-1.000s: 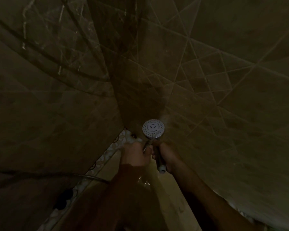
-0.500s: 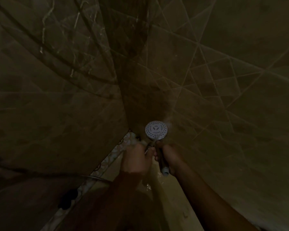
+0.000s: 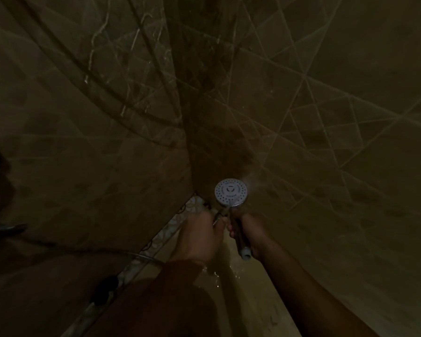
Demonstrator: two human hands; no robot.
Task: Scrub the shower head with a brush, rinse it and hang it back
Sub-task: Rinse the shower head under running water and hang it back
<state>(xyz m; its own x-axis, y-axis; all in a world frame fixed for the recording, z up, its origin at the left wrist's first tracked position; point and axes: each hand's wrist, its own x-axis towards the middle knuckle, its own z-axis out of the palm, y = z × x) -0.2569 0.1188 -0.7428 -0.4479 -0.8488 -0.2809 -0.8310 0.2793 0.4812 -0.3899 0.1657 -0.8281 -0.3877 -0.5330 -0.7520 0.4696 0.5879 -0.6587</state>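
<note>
Head view: dim shower head [image 3: 231,195], handle half-hidden in right hand [image 3: 252,233].

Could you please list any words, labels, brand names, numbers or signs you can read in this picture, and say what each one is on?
No text can be read.
The shower head has a small dark mark at the centre of its face, too small and dim to read as a logo or letters.
The tiled wall shows only grout lines, with no writing.

This is a dark bathroom, in the corner of a shower. Brown tiled walls [image 3: 326,117] meet at the corner. A round silver shower head [image 3: 231,195] shows here. A hose [image 3: 141,256] runs low along the wall, and the floor [image 3: 250,300] looks wet.
</note>
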